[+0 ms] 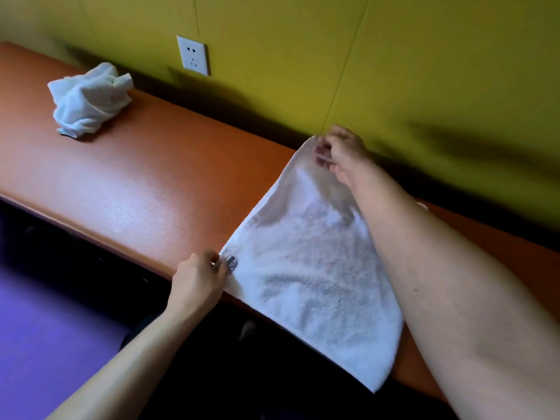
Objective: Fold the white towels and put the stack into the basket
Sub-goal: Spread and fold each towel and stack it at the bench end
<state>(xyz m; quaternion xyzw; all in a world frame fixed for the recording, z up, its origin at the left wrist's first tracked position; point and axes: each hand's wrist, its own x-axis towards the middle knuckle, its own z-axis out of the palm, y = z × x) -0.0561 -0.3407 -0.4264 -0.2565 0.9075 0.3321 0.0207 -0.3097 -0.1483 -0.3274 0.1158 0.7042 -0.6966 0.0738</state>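
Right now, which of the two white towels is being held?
The spread-out towel, pinched at its corners by the left hand and right hand. The crumpled towel lies untouched.

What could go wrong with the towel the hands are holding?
The flat towel hangs over the orange bench's front edge, held only at two corners by the left hand and right hand, so it might slide off. The crumpled towel lies far off. No basket is in view.

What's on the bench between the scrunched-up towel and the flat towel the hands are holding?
Nothing. In the head view, only bare orange bench runs from the crumpled towel to the spread towel pinched by the left hand and right hand.
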